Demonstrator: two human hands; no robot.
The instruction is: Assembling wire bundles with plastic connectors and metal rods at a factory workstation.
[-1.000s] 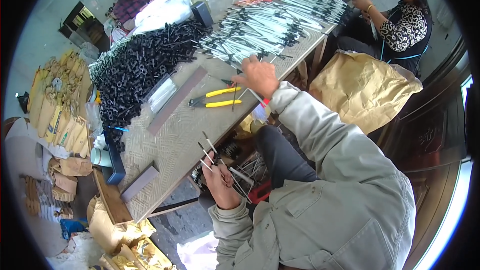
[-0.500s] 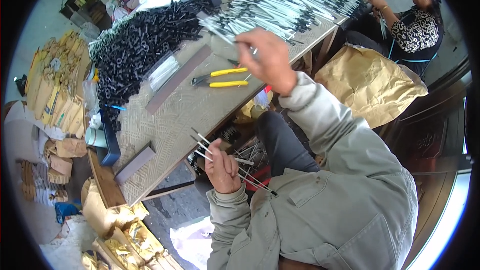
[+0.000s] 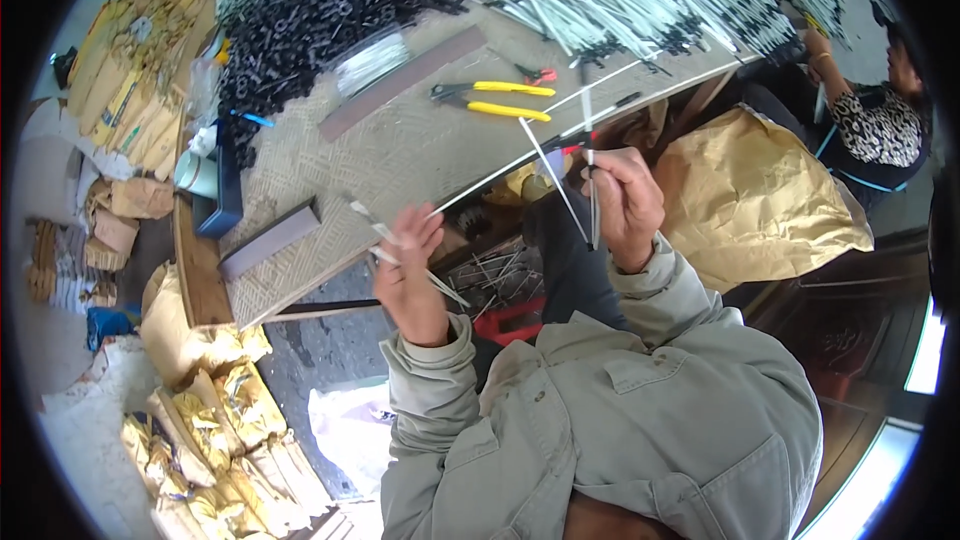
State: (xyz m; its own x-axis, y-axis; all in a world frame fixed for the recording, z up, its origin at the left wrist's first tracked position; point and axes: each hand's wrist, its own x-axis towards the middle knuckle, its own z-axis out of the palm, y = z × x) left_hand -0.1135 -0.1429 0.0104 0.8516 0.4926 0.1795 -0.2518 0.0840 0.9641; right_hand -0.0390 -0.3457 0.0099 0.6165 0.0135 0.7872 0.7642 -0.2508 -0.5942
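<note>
Thin white rods (image 3: pixel 553 178) with black ends are pinched in my right hand (image 3: pixel 626 202), above the front edge of the table (image 3: pixel 300 175). They point different ways, one nearly upright. To the left, my left hand (image 3: pixel 408 275) is partly blurred, its fingers bent around a few short white sticks (image 3: pixel 445 287). Beyond my hands, yellow-handled pliers (image 3: pixel 508 100) lie on the tabletop. A small red-and-black tool (image 3: pixel 538 74) is just behind them. At the back right rests a wide heap of white rods with black ends (image 3: pixel 590 0).
Black plastic parts (image 3: pixel 320 50) are piled at the back left, beside a packet of white sticks (image 3: pixel 370 62) and a long flat bar (image 3: pixel 410 80). A shorter bar (image 3: pixel 270 238) lies near the left corner. Brown paper (image 3: pixel 760 195) spreads at right, near a seated person (image 3: pixel 880 130).
My right hand has drawn back from the rod heap toward me, now with rods in it. My left hand has shifted up and left. The view has turned slightly.
</note>
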